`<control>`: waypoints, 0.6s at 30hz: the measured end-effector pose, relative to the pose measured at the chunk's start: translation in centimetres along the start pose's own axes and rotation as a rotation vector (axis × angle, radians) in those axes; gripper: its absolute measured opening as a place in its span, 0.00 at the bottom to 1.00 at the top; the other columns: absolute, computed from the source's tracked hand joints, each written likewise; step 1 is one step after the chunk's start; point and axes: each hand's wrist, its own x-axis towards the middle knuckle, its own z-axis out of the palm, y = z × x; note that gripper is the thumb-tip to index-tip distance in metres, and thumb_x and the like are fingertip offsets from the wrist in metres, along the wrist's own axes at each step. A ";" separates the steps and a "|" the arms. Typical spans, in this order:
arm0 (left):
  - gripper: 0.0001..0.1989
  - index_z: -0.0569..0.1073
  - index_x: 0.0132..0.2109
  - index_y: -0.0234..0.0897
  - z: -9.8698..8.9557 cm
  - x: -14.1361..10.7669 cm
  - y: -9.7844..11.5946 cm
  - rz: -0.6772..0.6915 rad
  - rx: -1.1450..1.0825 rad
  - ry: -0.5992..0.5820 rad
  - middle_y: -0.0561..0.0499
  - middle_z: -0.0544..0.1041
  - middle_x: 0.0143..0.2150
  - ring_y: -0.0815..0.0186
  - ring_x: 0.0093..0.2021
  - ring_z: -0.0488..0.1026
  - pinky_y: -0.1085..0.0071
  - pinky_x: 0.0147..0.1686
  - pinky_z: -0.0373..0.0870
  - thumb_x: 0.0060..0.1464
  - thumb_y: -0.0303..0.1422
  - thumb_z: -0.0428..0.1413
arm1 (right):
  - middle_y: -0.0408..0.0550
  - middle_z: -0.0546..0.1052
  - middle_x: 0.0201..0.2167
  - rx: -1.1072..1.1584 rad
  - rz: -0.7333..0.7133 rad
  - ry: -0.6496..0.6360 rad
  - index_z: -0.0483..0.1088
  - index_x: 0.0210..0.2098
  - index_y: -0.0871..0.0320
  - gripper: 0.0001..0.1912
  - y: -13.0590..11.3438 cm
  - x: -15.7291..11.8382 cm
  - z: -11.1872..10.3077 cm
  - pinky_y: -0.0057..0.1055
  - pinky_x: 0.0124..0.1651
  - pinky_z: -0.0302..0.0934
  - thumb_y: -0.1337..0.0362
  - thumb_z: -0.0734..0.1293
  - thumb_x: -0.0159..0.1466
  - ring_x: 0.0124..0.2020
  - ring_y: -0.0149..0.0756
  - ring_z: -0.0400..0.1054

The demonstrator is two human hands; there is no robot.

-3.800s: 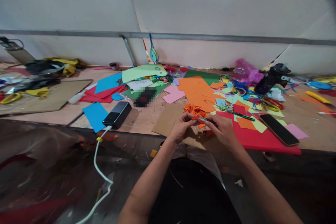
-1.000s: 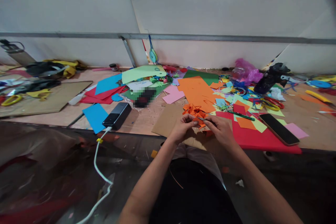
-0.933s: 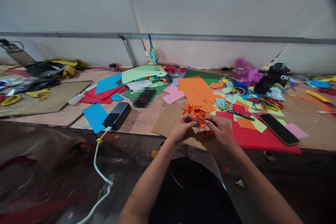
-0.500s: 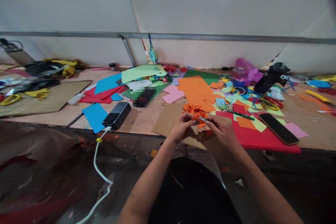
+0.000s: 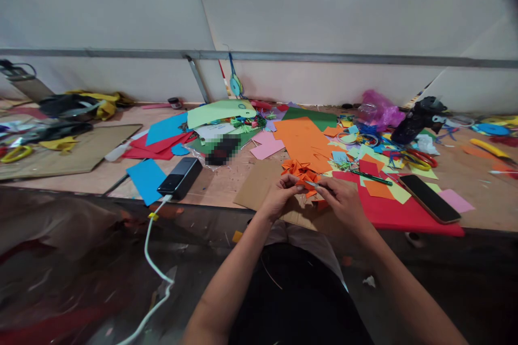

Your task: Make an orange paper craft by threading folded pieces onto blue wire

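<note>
My left hand [image 5: 283,193] is closed, with thumb and fingers pinched on a small orange paper piece. Close by on its right, my right hand [image 5: 339,195] is closed too, pinching a thin greyish item whose tip reaches the orange piece. Just beyond the fingertips lies a heap of folded orange paper pieces [image 5: 300,169]. A brown cardboard sheet [image 5: 256,184] is under and left of my hands. The large orange sheet [image 5: 303,137] lies behind the heap, and red paper [image 5: 399,214] is to the right.
A black power bank [image 5: 181,178] with a white cable stands at the left near the table edge. A phone [image 5: 429,198], a green pen [image 5: 371,177] and yellow-handled scissors [image 5: 416,160] lie at the right among paper scraps. A dark bottle [image 5: 416,121] is behind them.
</note>
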 end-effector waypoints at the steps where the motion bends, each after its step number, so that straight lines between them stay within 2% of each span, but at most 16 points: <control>1: 0.18 0.75 0.32 0.34 0.0 0.0 0.0 0.000 -0.007 0.003 0.53 0.79 0.30 0.68 0.33 0.77 0.69 0.42 0.75 0.37 0.33 0.74 | 0.47 0.80 0.33 0.019 0.013 0.001 0.75 0.39 0.54 0.14 0.0 0.0 0.0 0.33 0.37 0.59 0.54 0.62 0.72 0.34 0.40 0.72; 5: 0.17 0.76 0.32 0.34 0.1 -0.1 0.1 0.011 -0.018 0.002 0.52 0.80 0.32 0.67 0.34 0.78 0.68 0.43 0.76 0.37 0.34 0.74 | 0.48 0.80 0.35 0.082 0.107 0.036 0.76 0.42 0.54 0.14 0.7 0.3 -0.1 0.33 0.37 0.60 0.53 0.62 0.72 0.35 0.40 0.73; 8: 0.17 0.76 0.32 0.35 0.0 0.0 0.1 0.010 -0.010 0.008 0.52 0.80 0.31 0.68 0.34 0.77 0.69 0.42 0.75 0.38 0.34 0.74 | 0.50 0.81 0.39 0.024 0.187 0.052 0.76 0.44 0.55 0.15 1.6 0.6 -0.5 0.34 0.37 0.61 0.52 0.63 0.71 0.38 0.42 0.74; 11: 0.17 0.75 0.33 0.35 -0.1 0.0 0.0 0.012 0.005 0.007 0.52 0.79 0.31 0.68 0.33 0.77 0.69 0.42 0.75 0.38 0.34 0.74 | 0.50 0.80 0.37 -0.036 0.228 0.067 0.76 0.42 0.56 0.15 2.1 0.7 -1.0 0.34 0.35 0.61 0.52 0.63 0.69 0.36 0.42 0.73; 15: 0.17 0.75 0.33 0.34 -0.1 0.1 0.0 0.014 0.004 0.012 0.52 0.80 0.32 0.67 0.34 0.77 0.67 0.43 0.75 0.39 0.34 0.73 | 0.49 0.80 0.36 0.050 0.137 0.016 0.76 0.44 0.55 0.16 1.6 0.3 -1.3 0.33 0.35 0.62 0.51 0.64 0.69 0.34 0.40 0.72; 18: 0.17 0.76 0.33 0.34 -0.1 0.1 0.0 0.013 0.003 0.012 0.52 0.79 0.32 0.67 0.34 0.77 0.66 0.45 0.75 0.39 0.34 0.74 | 0.49 0.80 0.36 0.024 0.066 -0.029 0.76 0.45 0.54 0.15 0.7 0.0 -1.3 0.34 0.37 0.62 0.51 0.65 0.70 0.35 0.41 0.73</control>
